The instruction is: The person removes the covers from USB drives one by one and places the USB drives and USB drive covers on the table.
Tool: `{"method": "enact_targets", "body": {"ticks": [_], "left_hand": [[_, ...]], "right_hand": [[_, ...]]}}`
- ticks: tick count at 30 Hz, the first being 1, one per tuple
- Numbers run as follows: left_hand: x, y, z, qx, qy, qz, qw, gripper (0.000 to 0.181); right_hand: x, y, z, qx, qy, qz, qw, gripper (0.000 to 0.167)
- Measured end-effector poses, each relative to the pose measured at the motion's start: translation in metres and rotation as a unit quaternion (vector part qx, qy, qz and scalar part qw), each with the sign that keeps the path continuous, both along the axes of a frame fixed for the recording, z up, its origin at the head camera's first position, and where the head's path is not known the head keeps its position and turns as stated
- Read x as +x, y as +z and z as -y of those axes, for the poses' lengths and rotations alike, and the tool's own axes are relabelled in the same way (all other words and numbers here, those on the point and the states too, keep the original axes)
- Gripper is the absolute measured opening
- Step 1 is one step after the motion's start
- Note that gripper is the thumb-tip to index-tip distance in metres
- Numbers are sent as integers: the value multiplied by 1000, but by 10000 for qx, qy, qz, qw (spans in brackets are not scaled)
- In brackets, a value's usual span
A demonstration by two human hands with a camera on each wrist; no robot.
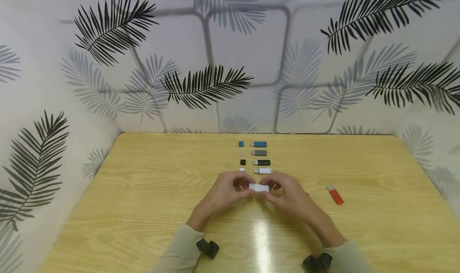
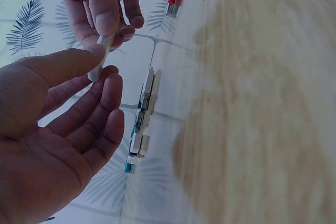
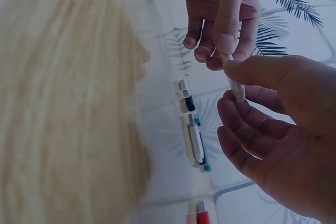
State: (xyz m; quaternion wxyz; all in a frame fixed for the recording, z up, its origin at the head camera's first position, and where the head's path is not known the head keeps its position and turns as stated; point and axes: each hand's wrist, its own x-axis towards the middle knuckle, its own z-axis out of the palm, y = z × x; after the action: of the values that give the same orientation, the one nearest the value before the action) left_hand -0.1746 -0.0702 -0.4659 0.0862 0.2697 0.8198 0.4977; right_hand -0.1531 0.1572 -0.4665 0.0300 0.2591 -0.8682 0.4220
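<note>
A white USB stick [image 1: 260, 188] with its cap end to the left is held up between both hands, above the wooden table. My left hand [image 1: 228, 189] pinches the left end between thumb and fingers. The right end is pinched by my right hand [image 1: 289, 193] in the same way. Both wrist views show the stick edge-on, its ends partly covered by thumbs. Just beyond the hands lies another white USB stick [image 1: 264, 171], uncapped, with a small white cap [image 1: 242, 169] to its left.
Farther back lie black [image 1: 262, 162], grey [image 1: 259, 153] and blue [image 1: 259, 144] USB sticks, with black [image 1: 242, 162], clear [image 1: 242, 153] and blue caps [image 1: 241, 144] to their left. A red USB stick [image 1: 336, 195] lies at right. Another red piece [image 1: 307, 193] is mostly hidden behind the right hand.
</note>
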Motion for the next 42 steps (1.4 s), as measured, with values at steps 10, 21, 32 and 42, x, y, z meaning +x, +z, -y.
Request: {"method": "enact_targets", "body": {"ticks": [10,21,32,42], "left_hand": [[-2,13,6,441,-198,-71,9988,13],[-2,24,9,715,-389,-215,9964,12],[2,28,9,756,-502,-283,9955,12],[3,34,12,738,-522,-454,9949,14]], "right_hand": [[-1,18,-6,-268,345,-210,9988,20],[1,31,-7,-418,536,-459,9966,22],[4,34,-8,-410,666,-659,9948,20],[6,40,-8,-463,710,-856,9927,21]]}}
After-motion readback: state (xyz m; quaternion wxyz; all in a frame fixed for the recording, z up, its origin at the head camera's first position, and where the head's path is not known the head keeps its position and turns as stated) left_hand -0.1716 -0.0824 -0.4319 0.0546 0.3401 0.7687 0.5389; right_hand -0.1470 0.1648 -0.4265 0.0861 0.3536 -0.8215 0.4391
